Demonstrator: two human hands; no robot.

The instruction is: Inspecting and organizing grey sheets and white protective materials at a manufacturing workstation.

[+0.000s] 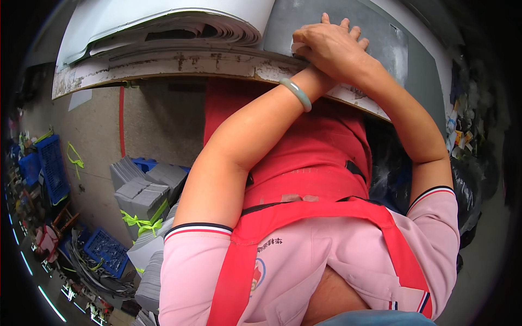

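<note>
My two forearms cross at the wrists over a flat dark grey sheet [392, 46] at the table's front. Underneath, my left hand [354, 32] lies flat on the sheet, its fingertips spread and showing past the other hand; its palm is hidden. A pale green bangle [297, 94] circles the left wrist. My right hand [336, 50] rests across the back of the left, with its fingers bent down toward the left. A small whitish bit shows by those bent fingers, too little to name. Left of the hands lies a thick stack of large white sheets [163, 20] with curled edges.
The worn table edge [217, 62] runs in front of my red apron. Grey stacks [142, 190] with bright green ties stand on the floor at left. Blue crates [106, 251] lie farther left. Dark plastic bags [466, 182] and scraps are at right.
</note>
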